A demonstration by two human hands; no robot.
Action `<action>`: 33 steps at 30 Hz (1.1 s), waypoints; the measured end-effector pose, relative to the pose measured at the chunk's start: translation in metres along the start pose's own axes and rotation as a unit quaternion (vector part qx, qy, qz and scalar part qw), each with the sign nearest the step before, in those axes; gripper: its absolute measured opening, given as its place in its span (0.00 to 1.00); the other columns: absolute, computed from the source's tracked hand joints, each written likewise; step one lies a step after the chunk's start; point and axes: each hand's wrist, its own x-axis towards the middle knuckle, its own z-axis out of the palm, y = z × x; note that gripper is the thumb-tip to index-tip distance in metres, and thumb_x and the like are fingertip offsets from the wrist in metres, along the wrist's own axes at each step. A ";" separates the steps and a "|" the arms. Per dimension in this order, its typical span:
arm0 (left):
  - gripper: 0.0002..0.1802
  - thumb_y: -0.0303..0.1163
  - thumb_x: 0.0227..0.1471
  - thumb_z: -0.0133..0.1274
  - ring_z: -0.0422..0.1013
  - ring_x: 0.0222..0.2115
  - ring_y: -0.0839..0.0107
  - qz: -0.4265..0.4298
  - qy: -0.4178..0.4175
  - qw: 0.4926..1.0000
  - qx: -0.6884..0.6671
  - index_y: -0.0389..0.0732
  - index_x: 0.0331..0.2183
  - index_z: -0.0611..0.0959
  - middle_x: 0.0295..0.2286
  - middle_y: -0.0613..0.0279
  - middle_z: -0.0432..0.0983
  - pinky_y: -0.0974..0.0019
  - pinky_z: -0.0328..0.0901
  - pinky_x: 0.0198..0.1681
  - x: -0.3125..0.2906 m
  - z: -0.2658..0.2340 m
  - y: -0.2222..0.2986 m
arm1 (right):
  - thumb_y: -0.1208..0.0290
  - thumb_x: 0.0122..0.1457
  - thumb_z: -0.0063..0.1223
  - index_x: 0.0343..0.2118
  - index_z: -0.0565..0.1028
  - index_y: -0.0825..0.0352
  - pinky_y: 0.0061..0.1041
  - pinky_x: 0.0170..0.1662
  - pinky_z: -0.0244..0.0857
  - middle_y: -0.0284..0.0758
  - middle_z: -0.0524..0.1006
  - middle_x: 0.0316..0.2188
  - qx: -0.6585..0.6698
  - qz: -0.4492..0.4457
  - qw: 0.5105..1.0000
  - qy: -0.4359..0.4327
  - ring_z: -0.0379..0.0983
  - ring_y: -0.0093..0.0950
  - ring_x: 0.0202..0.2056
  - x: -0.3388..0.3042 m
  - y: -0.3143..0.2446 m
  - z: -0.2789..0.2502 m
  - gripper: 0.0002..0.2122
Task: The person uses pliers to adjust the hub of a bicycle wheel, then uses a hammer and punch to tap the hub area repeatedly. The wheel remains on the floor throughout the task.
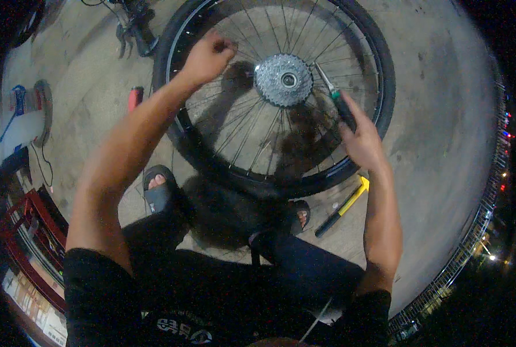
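A bicycle wheel [380, 110] with a black tyre lies flat on the floor in front of me. At its hub sits a silver cassette [284, 81] of stacked sprockets. My right hand [362, 139] is wrapped round a slim tool with a tapering metal tip [325, 77] and a green-and-black handle; its exact kind is unclear. The tip points up and left, just right of the cassette. Over the spokes left of the cassette is my left hand [209, 58], its fingers curled together. Anything in that pinch is too small to make out.
A yellow-and-black hammer [350, 199] lies by the tyre's near right edge. A red-handled object [134, 98] lies left of the wheel. Further left stand a clear plastic container [21, 124] and a dark red rack [29, 222]. My sandalled feet [156, 185] are close to the tyre.
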 end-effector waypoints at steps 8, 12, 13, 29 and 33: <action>0.20 0.44 0.51 0.53 0.73 0.30 0.65 -0.206 -0.218 0.912 -0.280 0.36 0.36 0.81 0.33 0.58 0.77 0.62 0.67 0.36 -0.073 0.047 0.096 | 0.85 0.39 0.50 0.41 0.65 0.70 0.43 0.60 0.50 0.52 0.63 0.54 -0.339 -0.100 0.931 0.089 0.52 0.55 0.58 0.010 -0.033 -0.015 0.21; 0.22 0.46 0.58 0.45 0.71 0.37 0.65 -0.319 -0.281 0.636 -0.644 0.40 0.45 0.76 0.39 0.59 0.76 0.62 0.65 0.43 -0.086 0.125 0.115 | 0.80 0.43 0.56 0.39 0.67 0.70 0.50 0.59 0.51 0.52 0.62 0.55 -0.369 -0.099 0.921 0.076 0.51 0.53 0.60 0.016 -0.052 -0.004 0.18; 0.22 0.46 0.58 0.44 0.71 0.39 0.64 -0.294 -0.267 0.605 -0.690 0.41 0.46 0.75 0.41 0.58 0.75 0.61 0.65 0.45 -0.088 0.143 0.126 | 0.79 0.43 0.56 0.38 0.67 0.70 0.50 0.59 0.50 0.52 0.61 0.56 -0.364 -0.096 0.923 0.077 0.50 0.53 0.60 0.015 -0.051 0.000 0.17; 0.16 0.42 0.58 0.42 0.71 0.29 0.69 -0.338 -0.130 0.512 -0.779 0.43 0.41 0.76 0.31 0.63 0.77 0.66 0.67 0.33 -0.113 0.159 0.144 | 0.78 0.50 0.50 0.43 0.72 0.68 0.37 0.56 0.58 0.47 0.69 0.51 -0.135 -0.133 0.971 0.146 0.62 0.46 0.54 0.017 -0.048 -0.017 0.14; 0.12 0.40 0.57 0.45 0.69 0.22 0.71 -0.353 -0.114 0.526 -0.765 0.43 0.33 0.76 0.23 0.63 0.74 0.66 0.63 0.24 -0.111 0.151 0.151 | 0.81 0.53 0.46 0.45 0.71 0.68 0.32 0.50 0.64 0.46 0.74 0.43 -0.100 -0.113 0.973 0.177 0.71 0.43 0.47 0.025 -0.035 -0.011 0.14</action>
